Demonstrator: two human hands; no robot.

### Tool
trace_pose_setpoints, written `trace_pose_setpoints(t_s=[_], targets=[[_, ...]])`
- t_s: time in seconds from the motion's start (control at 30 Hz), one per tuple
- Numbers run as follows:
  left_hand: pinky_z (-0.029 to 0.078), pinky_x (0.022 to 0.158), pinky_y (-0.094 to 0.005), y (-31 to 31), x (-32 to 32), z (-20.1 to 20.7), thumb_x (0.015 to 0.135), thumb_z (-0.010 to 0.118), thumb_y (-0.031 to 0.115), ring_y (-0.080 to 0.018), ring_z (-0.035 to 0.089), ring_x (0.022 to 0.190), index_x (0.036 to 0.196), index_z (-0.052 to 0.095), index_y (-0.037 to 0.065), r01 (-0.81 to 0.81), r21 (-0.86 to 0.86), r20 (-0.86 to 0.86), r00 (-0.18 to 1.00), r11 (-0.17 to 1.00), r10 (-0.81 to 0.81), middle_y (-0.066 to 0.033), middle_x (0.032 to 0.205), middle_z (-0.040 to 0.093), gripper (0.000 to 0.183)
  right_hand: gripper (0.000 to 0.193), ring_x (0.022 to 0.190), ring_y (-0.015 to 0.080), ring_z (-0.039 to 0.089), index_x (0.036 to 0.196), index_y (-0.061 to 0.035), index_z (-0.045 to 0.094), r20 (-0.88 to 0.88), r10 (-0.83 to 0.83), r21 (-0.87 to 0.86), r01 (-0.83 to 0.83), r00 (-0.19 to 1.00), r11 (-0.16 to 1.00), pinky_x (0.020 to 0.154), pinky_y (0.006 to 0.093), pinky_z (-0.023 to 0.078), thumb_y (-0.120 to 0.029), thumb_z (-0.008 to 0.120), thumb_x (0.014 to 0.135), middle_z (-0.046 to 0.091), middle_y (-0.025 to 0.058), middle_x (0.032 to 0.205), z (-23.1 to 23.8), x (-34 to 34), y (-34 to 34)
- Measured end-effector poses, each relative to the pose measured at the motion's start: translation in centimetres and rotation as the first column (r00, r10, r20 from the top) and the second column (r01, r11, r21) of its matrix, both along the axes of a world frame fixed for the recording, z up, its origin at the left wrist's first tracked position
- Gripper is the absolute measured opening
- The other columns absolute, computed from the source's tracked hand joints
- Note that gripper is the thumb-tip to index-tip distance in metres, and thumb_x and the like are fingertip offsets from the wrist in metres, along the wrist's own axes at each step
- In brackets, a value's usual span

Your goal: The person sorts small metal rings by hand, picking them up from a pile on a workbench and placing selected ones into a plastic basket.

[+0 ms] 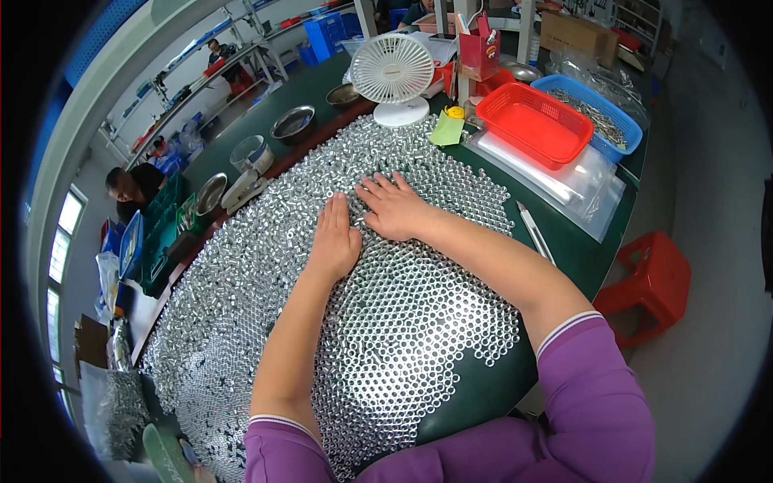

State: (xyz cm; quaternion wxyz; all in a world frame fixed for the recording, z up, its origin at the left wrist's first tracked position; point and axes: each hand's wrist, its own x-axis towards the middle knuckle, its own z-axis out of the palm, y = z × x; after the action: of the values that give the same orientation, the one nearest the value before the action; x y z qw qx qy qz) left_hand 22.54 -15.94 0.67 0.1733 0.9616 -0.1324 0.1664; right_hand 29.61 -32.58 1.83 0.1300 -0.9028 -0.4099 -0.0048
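Observation:
A broad layer of small shiny metal rings (403,322) covers much of the green tabletop (475,394). Near me and toward the right they stand on end in tight rows. Farther out and to the left, many lie tipped on their sides in a jumble. My left hand (334,245) rests flat on the parts, its fingers straight and close together, thumb beside them. Just right of it, my right hand (396,211) lies palm down on the parts with spread fingers. The hands are close together, and neither grasps anything. What lies beneath the palms is hidden.
A white fan (392,72) stands beyond the rings. Right of it are a red basket (535,121), a blue basket (624,143) of metal pieces, plastic bags (580,189) and a utility knife (535,233). Metal bowls (293,124) line the far left. A red stool (656,278) stands right.

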Motion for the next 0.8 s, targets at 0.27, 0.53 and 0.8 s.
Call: trace_pose_setpoints(t_s=[0.27,0.53,0.8], targets=[[0.015,0.109,-0.0487,-1.6,-1.1,1.0,0.087,0.033,0.02,-0.0388,0.022,0.133,0.136,0.022,-0.008,0.072,-0.209,-0.107,0.99,0.975,-0.096,-0.0259,0.141,0.026,0.057,0.061,0.137,0.0313,0.012,0.14,-0.0018,0.022,0.025,0.093,0.097,-0.095,0.995,0.991,0.111,0.0461,0.004,-0.036,0.033,0.091,0.017,0.0158,0.148,-1.2,-1.4,0.3],[0.009,0.11,-0.0488,0.0,-2.1,0.0,0.088,0.03,0.019,-0.0388,0.018,0.134,0.137,0.02,-0.007,-0.005,0.233,-0.146,0.988,0.972,0.04,-0.0243,0.143,0.023,0.056,0.063,0.137,0.0309,0.014,0.14,-0.0021,0.022,0.014,0.099,0.057,-0.099,0.995,0.993,0.111,0.0478,0.004,-0.037,0.035,0.09,0.019,0.0166,0.147,-0.9,-2.9,-0.3],[0.011,0.109,-0.0503,0.2,-2.1,0.3,0.089,0.031,0.021,-0.0388,0.017,0.134,0.137,0.025,-0.003,-0.085,0.31,-0.149,0.979,0.947,0.137,-0.0221,0.144,0.023,0.054,0.063,0.137,0.0316,0.012,0.14,-0.0002,0.02,-0.004,0.029,-0.002,-0.029,1.0,1.0,0.111,0.0476,0.005,-0.035,0.037,0.091,0.017,0.018,0.147,-0.4,-4.0,0.2]])
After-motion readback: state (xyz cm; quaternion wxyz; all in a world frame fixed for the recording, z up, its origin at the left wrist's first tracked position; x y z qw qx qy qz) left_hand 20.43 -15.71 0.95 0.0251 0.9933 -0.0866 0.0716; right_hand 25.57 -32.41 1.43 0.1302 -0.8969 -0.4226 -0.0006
